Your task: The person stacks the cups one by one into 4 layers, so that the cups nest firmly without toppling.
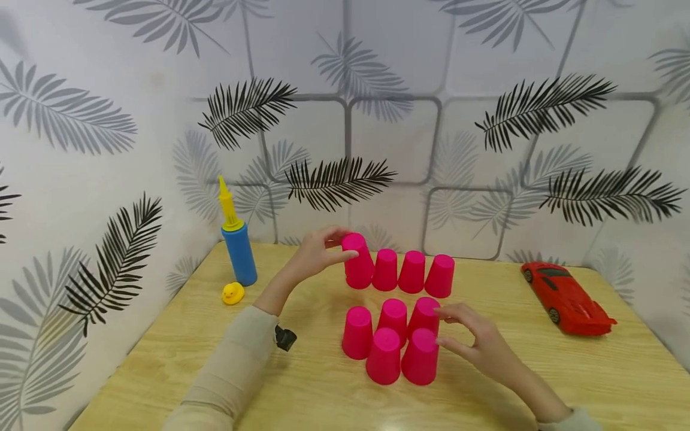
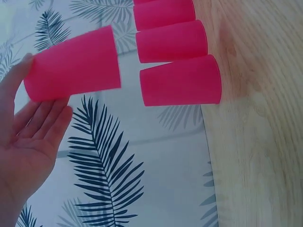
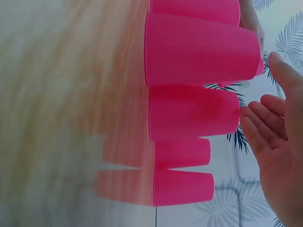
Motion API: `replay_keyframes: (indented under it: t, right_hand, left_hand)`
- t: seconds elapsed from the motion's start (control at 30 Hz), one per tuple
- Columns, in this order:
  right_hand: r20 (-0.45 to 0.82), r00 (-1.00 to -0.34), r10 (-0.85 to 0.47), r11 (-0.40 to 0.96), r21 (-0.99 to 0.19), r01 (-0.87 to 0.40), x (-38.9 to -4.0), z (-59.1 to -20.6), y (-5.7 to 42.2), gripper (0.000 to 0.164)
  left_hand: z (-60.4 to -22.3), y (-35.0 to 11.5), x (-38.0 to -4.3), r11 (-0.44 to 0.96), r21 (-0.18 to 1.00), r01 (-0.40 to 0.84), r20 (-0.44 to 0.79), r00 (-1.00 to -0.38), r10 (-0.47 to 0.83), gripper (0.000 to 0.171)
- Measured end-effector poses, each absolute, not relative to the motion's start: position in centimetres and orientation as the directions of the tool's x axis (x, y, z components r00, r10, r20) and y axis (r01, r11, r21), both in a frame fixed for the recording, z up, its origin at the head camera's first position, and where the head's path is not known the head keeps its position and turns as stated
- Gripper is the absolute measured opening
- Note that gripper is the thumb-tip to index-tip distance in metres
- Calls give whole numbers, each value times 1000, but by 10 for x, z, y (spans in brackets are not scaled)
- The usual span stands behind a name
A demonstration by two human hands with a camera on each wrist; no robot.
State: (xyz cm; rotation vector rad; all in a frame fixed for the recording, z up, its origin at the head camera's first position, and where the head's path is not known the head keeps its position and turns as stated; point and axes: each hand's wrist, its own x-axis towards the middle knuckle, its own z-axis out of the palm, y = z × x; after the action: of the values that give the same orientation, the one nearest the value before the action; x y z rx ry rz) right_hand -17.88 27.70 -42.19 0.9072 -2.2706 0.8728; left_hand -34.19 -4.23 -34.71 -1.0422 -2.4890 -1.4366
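In the head view my left hand [image 1: 323,254] holds a pink plastic cup [image 1: 354,242] upside down between thumb and fingers. The left wrist view shows this held cup [image 2: 73,65] raised off the table, in line above the leftmost cup [image 2: 181,81] of the back row. Closer to me stands a group of several upturned pink cups, among them a front right cup [image 1: 420,359] and one behind it [image 1: 426,311]. My right hand [image 1: 480,344] is beside these two, its fingers spread and loosely bent. In the right wrist view, its fingertips are right at the base of a cup [image 3: 194,113].
A blue and yellow balloon pump [image 1: 239,254] stands at the back left, with a yellow rubber duck [image 1: 233,293] before it. On the right lies a red toy car [image 1: 568,299]. A patterned wall [image 1: 388,143] rises behind the wooden table [image 1: 302,383].
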Motion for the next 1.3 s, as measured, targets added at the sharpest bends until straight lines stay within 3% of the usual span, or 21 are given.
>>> replay_keyframes:
  t: [0.23,0.4,0.9,1.3]
  right_hand:
    - [665,-621,-416,566,-345,-749,-176,-423,268,45]
    - [661,-608,-440,541,-345,-767,-176,-425,265,43]
    - [531,-723,-441,585,-441,-681,-172,-428,264,43]
    - [532,-722,-443,568,-456,-685,-170,-428,261,41]
  left_hand:
    - [-347,-22,-358,292,741,605,511,-789,339,47]
    - [-355,-9,-369,282,744,606,537,-793,287,49]
    - [-362,5,-376,316,730,605,510,-791,337,47]
    - [-364,13,-384,354,737,576,461,-811,360,51]
